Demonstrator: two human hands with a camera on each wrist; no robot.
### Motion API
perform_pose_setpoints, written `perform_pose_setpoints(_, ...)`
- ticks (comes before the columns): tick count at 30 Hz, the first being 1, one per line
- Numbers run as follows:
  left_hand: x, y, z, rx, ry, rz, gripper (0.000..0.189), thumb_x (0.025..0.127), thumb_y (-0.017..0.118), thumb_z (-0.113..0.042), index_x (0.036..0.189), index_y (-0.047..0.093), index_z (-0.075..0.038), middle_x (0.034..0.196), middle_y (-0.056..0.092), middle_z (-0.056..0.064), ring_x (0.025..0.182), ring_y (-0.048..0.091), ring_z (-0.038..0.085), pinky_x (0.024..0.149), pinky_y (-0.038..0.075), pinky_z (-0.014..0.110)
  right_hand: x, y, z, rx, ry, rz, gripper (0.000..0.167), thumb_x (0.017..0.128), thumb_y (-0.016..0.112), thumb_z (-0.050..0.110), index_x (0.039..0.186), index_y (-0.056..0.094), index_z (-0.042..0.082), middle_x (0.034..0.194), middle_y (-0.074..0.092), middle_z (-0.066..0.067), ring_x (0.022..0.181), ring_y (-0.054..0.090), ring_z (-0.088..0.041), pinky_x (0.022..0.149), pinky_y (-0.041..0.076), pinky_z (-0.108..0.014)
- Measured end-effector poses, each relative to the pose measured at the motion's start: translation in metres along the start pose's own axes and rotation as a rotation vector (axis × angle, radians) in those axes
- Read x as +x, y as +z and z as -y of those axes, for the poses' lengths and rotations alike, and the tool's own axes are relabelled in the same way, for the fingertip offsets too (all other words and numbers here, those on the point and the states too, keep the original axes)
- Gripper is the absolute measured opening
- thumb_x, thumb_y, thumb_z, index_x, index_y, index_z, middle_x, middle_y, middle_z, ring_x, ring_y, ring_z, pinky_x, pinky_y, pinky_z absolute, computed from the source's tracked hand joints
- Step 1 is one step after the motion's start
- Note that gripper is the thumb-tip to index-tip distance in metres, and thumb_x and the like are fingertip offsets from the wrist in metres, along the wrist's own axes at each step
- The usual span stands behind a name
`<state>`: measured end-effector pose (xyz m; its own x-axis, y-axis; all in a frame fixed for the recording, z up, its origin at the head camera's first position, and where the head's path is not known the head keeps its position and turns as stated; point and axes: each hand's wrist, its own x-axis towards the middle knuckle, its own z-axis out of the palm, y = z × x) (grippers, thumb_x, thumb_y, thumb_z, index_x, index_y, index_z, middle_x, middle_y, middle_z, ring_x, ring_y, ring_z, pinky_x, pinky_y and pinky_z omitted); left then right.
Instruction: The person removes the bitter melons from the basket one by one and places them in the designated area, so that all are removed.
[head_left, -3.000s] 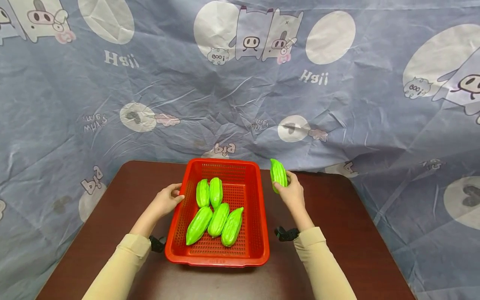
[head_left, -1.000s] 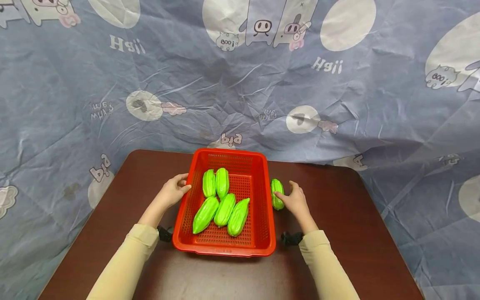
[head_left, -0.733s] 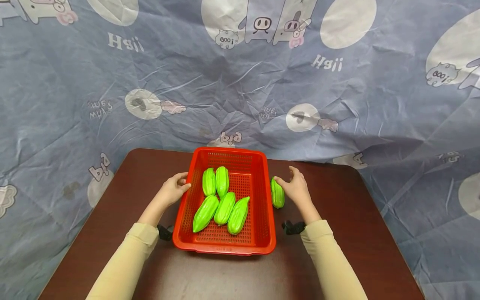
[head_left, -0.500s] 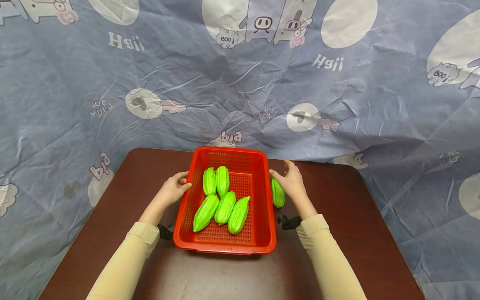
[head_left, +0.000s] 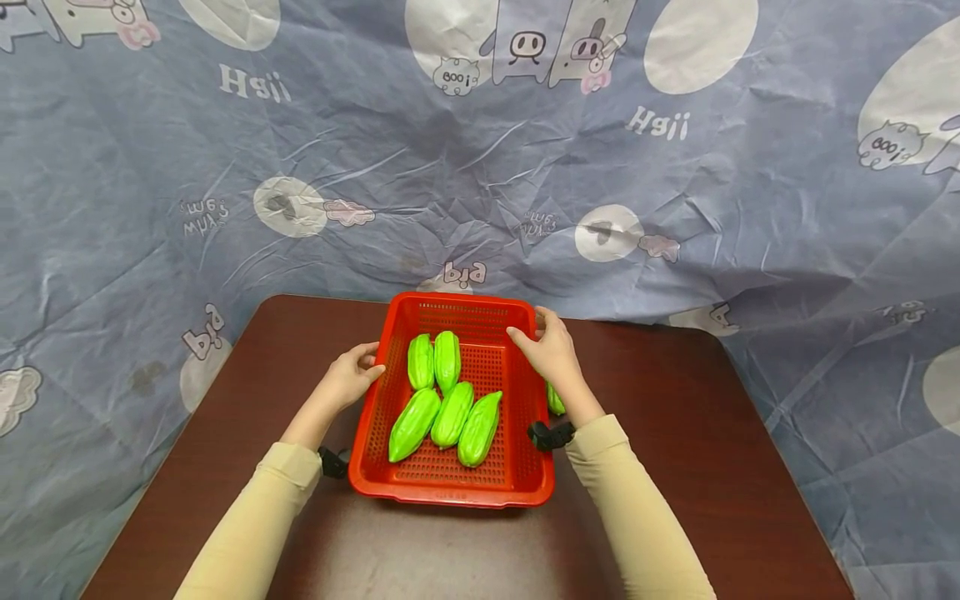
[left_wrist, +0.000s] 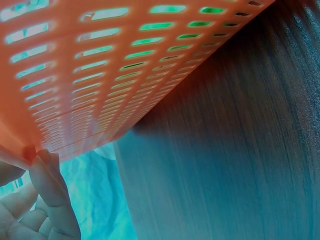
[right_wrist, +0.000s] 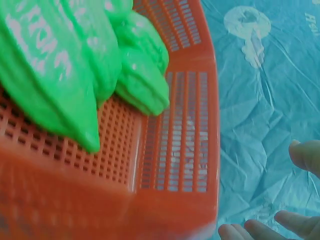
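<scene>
A red perforated plastic basket [head_left: 453,497] sits in the middle of the table with several green bitter melons [head_left: 454,415] inside. My left hand [head_left: 349,380] pinches the basket's left rim between thumb and fingers; the left wrist view shows the fingertips [left_wrist: 47,172] at that rim. Over the far part of the right rim is my right hand [head_left: 553,350], thumb on the inner side and fingers on the outer side, spread apart. In the right wrist view its fingers [right_wrist: 297,223] show a gap to the thumb. Another bitter melon [head_left: 555,402] lies right of the basket, mostly hidden behind my right hand.
The dark brown table [head_left: 675,433] extends on both sides of the basket. A blue-grey cloth with cartoon prints [head_left: 420,192] hangs behind the table's far edge. Black wrist devices [head_left: 550,436] sit at both sleeves.
My right hand has lowered its bitter melon to the table beside the basket, released it, then moved left to the basket's right rim. My left hand keeps its hold on the left rim.
</scene>
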<state>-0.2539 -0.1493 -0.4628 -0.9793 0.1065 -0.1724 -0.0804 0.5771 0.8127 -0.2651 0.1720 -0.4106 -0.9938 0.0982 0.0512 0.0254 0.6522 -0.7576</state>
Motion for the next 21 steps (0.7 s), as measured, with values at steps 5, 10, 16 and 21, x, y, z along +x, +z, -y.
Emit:
perform_pose_setpoints(5,0.001,0.0,0.001,0.0,0.003,0.003,0.055,0.101,0.056,-0.012,0.15,0.037,0.0,0.124,0.058,0.024,0.111,0.062,0.037,0.087,0.057,0.044,0.002,0.02,0.009,0.018,0.005,0.024,0.075,0.091,0.069,0.04,0.149,0.037,0.005,0.143,0.048,-0.019,0.126,0.053,-0.037,0.1,0.049,-0.049)
perform_pose_setpoints(10,0.001,0.001,0.002,-0.001,0.013,0.001,0.054,0.1,0.057,-0.012,0.149,0.037,0.001,0.124,0.058,0.025,0.111,0.062,0.038,0.087,0.057,0.044,0.005,0.042,0.014,0.042,-0.006,0.045,0.073,0.092,0.069,0.04,0.148,0.038,0.006,0.141,0.048,-0.019,0.126,0.053,-0.037,0.099,0.049,-0.049)
perform_pose_setpoints(16,0.001,0.001,0.001,0.0,0.007,0.002,0.054,0.101,0.057,-0.013,0.15,0.037,0.0,0.124,0.058,0.024,0.111,0.062,0.037,0.087,0.057,0.044,0.005,0.066,0.018,0.061,-0.005,0.068,0.072,0.091,0.069,0.04,0.148,0.04,0.006,0.138,0.05,-0.019,0.123,0.055,-0.036,0.097,0.051,-0.047)
perform_pose_setpoints(21,0.0,0.0,-0.001,-0.007,-0.002,0.001,0.054,0.101,0.057,-0.013,0.15,0.037,-0.001,0.124,0.057,0.024,0.112,0.062,0.037,0.088,0.057,0.044,0.003,0.082,0.019,0.039,-0.001,0.092,0.07,0.092,0.068,0.04,0.147,0.041,0.005,0.137,0.051,-0.019,0.118,0.057,-0.034,0.095,0.052,-0.046)
